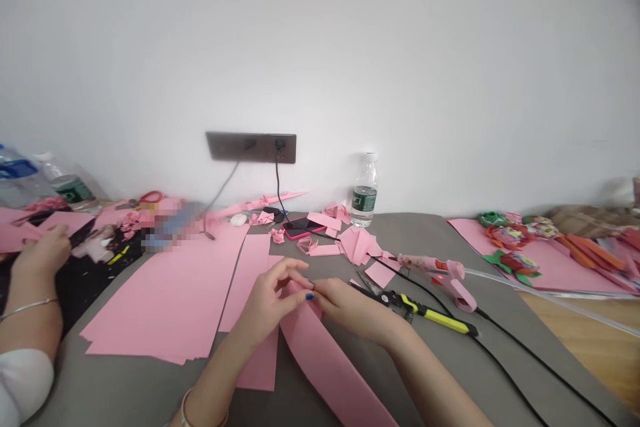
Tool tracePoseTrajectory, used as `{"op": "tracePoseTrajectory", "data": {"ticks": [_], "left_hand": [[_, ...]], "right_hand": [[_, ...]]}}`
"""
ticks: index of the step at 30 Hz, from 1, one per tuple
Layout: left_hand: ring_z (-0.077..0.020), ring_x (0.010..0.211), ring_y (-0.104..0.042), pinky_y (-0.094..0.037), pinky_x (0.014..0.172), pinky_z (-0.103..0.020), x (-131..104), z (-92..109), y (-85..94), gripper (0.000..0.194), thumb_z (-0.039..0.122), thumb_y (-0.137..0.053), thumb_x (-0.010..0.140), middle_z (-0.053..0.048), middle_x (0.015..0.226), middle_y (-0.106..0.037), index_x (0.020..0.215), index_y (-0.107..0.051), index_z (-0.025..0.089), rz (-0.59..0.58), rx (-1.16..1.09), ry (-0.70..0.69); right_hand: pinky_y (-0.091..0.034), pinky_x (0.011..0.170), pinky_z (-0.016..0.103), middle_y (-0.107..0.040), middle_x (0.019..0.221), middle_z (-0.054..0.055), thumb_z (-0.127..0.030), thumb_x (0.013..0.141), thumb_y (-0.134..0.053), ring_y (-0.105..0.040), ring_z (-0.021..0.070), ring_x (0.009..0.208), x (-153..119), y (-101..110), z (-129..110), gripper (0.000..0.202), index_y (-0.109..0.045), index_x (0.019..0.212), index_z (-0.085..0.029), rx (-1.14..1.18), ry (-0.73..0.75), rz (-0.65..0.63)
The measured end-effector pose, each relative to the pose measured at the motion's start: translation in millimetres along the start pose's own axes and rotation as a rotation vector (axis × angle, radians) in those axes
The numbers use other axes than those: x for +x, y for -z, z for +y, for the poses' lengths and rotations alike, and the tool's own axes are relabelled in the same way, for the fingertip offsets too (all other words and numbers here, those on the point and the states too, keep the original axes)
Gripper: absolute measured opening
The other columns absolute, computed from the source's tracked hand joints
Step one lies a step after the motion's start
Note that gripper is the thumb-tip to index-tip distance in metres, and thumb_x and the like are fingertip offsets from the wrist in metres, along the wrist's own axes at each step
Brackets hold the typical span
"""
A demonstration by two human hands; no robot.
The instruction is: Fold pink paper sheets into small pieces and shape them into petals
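Observation:
A long pink paper strip (327, 367) runs from the bottom edge up to my hands. Its far end is pinched by my left hand (275, 297), with the blue-nailed thumb on the paper. My right hand (345, 303) meets the left one there, its fingertips closed on the same end. Beneath and beside my left hand lie narrower pink sheets (260, 370). Further left is a fanned stack of wide pink sheets (170, 300). Right of my right hand are yellow-and-black pliers (440, 320) and a pink glue gun (457, 280).
A water bottle (365, 193) stands by the wall. Folded pink pieces (357, 245) and a phone (303, 228) lie behind my hands. Black cables cross the right side. Paper flowers (510, 240) lie at the far right. Another person's hand (45, 250) holds pink paper at the left.

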State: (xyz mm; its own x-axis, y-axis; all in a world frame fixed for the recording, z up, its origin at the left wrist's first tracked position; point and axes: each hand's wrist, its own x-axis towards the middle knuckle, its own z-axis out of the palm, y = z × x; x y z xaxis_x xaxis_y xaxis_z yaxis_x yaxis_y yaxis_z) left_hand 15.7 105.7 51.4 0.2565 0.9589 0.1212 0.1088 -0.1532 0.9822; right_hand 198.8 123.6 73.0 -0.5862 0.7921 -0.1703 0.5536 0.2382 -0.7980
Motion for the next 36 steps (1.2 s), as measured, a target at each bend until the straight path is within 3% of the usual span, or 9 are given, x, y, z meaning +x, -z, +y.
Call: {"op": "tracePoseTrajectory", "data": {"ticks": [5, 7, 9, 12, 15, 19, 24, 28, 36], "left_hand": [[-0.0156, 0.08, -0.053, -0.043, 0.073, -0.026, 4, 8, 14.0, 0.033, 0.032, -0.068, 0.079, -0.002, 0.096, -0.062, 0.11, -0.06, 0.023, 0.071, 0.101, 0.021], [-0.0149, 0.075, -0.05, -0.039, 0.066, -0.024, 10, 15, 24.3, 0.02, 0.034, -0.069, 0.077, 0.001, 0.081, -0.057, 0.09, -0.065, 0.019, -0.022, 0.178, 0.062], [-0.0124, 0.065, -0.043, -0.032, 0.057, -0.023, 21, 19, 35.3, 0.021, 0.035, -0.067, 0.078, 0.003, 0.07, -0.05, 0.069, -0.061, 0.017, -0.149, 0.236, 0.102], [-0.0116, 0.062, -0.04, -0.029, 0.055, -0.023, 44, 18, 48.6, 0.02, 0.034, -0.065, 0.078, 0.004, 0.066, -0.046, 0.071, -0.061, 0.016, -0.344, 0.241, 0.138], [-0.0122, 0.063, -0.04, -0.029, 0.057, -0.023, 69, 12, 56.8, 0.019, 0.035, -0.065, 0.078, 0.004, 0.067, -0.047, 0.073, -0.062, 0.017, -0.421, 0.284, 0.118], [-0.0131, 0.065, -0.039, -0.028, 0.058, -0.024, 93, 0, 64.9, 0.029, 0.044, -0.063, 0.079, 0.003, 0.067, -0.046, 0.068, -0.057, 0.017, -0.419, 0.323, 0.089], [-0.0103, 0.059, -0.025, -0.018, 0.053, -0.024, 98, -20, 71.3, 0.045, 0.051, -0.061, 0.081, 0.006, 0.063, -0.029, 0.061, -0.038, 0.018, -0.397, 0.231, 0.08], [-0.0094, 0.056, -0.02, -0.015, 0.05, -0.025, 97, -28, 70.3, 0.049, 0.054, -0.06, 0.082, 0.007, 0.062, -0.023, 0.059, -0.035, 0.019, -0.388, 0.149, 0.09], [-0.0099, 0.056, -0.024, -0.018, 0.05, -0.024, 97, -33, 67.0, 0.042, 0.05, -0.054, 0.087, 0.005, 0.06, -0.028, 0.061, -0.047, 0.017, -0.338, 0.122, 0.075]], "right_hand": [[-0.03, 0.057, 0.026, -0.046, 0.067, -0.002, -0.034, 0.096, -0.038, -0.038, 0.0139, 0.063, 5, 11, -2, 0.032, -0.056, 0.074, -0.019, 0.124, 0.144, 0.011], [-0.031, 0.058, 0.026, -0.048, 0.071, -0.001, -0.039, 0.095, -0.04, -0.04, 0.0146, 0.066, 7, 22, 4, 0.033, -0.057, 0.076, -0.019, 0.17, 0.174, 0.01], [-0.031, 0.058, 0.025, -0.049, 0.072, -0.001, -0.041, 0.094, -0.044, -0.041, 0.0146, 0.066, 10, 34, 10, 0.031, -0.058, 0.077, -0.019, 0.186, 0.16, -0.015], [-0.035, 0.065, 0.026, -0.056, 0.08, 0.0, -0.038, 0.09, -0.052, -0.048, 0.0168, 0.075, 18, 47, 16, 0.023, -0.063, 0.084, -0.019, 0.149, 0.17, -0.048], [-0.036, 0.067, 0.027, -0.059, 0.083, 0.001, -0.036, 0.086, -0.058, -0.05, 0.0172, 0.078, 36, 47, 19, 0.018, -0.065, 0.084, -0.019, 0.157, 0.152, 0.0], [-0.027, 0.059, 0.025, -0.047, 0.068, -0.003, -0.039, 0.083, -0.062, -0.039, 0.0123, 0.064, 72, 39, 26, 0.026, -0.06, 0.07, -0.017, 0.263, 0.133, 0.043], [-0.024, 0.059, 0.025, -0.045, 0.067, -0.004, -0.045, 0.08, -0.066, -0.035, 0.0111, 0.064, 104, 39, 31, 0.031, -0.06, 0.072, -0.016, 0.426, 0.171, -0.103], [-0.026, 0.062, 0.025, -0.042, 0.067, -0.004, -0.046, 0.082, -0.064, -0.034, 0.0117, 0.066, 113, 44, 33, 0.032, -0.059, 0.071, -0.017, 0.477, 0.225, -0.207], [-0.029, 0.064, 0.025, -0.042, 0.067, -0.004, -0.049, 0.082, -0.064, -0.035, 0.0123, 0.066, 117, 39, 39, 0.033, -0.057, 0.071, -0.018, 0.609, 0.255, -0.184]]}}
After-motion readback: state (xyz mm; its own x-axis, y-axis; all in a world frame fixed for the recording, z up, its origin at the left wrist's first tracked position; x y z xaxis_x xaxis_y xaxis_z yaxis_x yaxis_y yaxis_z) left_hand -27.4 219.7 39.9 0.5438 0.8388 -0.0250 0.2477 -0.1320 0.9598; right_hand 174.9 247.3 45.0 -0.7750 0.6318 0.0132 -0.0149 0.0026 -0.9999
